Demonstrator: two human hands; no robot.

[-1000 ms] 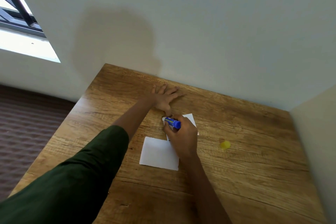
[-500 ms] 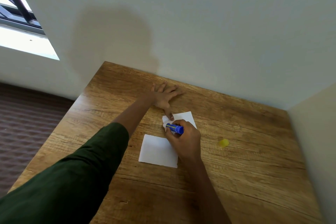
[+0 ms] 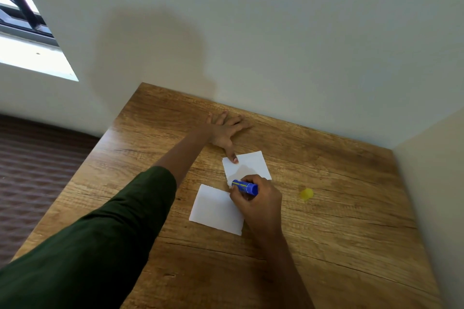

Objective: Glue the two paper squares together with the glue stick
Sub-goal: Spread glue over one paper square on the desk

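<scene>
Two white paper squares lie on the wooden table (image 3: 351,246). The far square (image 3: 253,162) is pinned at its top left corner by the thumb of my left hand (image 3: 226,133), whose other fingers are spread flat on the wood. My right hand (image 3: 258,200) grips a blue glue stick (image 3: 244,186) lying almost level, its tip pointing left at the far square's near left corner. The near square (image 3: 216,209) lies just below, its right edge partly under my right hand.
A small yellow cap (image 3: 306,194) rests on the table to the right of my right hand. Walls close the table at the back and right. The table's left edge drops to a dark floor (image 3: 37,170).
My right hand has drawn the glue stick down across the far square, from its top left corner toward its near left corner. More of that square now shows. My left hand stays put.
</scene>
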